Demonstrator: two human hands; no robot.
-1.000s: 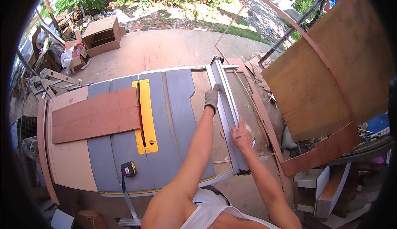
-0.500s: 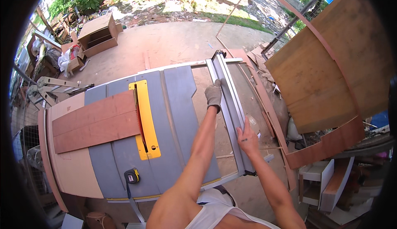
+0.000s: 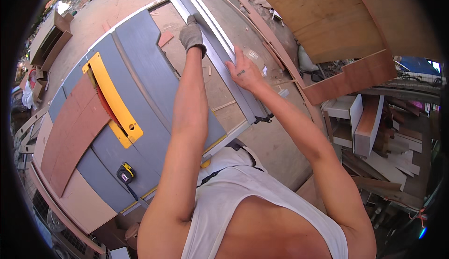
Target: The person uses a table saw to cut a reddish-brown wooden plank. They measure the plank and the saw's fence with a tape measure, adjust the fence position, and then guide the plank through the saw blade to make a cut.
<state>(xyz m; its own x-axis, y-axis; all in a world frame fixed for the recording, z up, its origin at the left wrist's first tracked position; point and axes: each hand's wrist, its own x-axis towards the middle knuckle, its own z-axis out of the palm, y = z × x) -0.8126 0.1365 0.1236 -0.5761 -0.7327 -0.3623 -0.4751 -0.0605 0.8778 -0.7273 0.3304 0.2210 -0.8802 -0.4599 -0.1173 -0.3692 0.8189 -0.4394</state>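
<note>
A long grey metal fence rail [image 3: 220,44] lies across the right side of the grey table saw [image 3: 145,72]. My left hand [image 3: 191,35], in a grey glove, presses down on the rail near its far part. My bare right hand [image 3: 244,72] lies flat on the same rail closer to me, fingers spread. The saw's yellow blade guard [image 3: 114,102] sits left of my arms, with the red blade beside it. A reddish-brown board [image 3: 72,135] lies on the table's left side.
A yellow and black tape measure [image 3: 125,172] rests at the table's near edge. Large plywood sheets [image 3: 327,20] lean at the right, with white shelving pieces [image 3: 360,123] and offcuts below. Wooden boxes [image 3: 49,39] stand at the far left on the concrete.
The view has tilted and drawn closer to the saw. Both hands stay on the fence rail, the gloved left one now farther along it.
</note>
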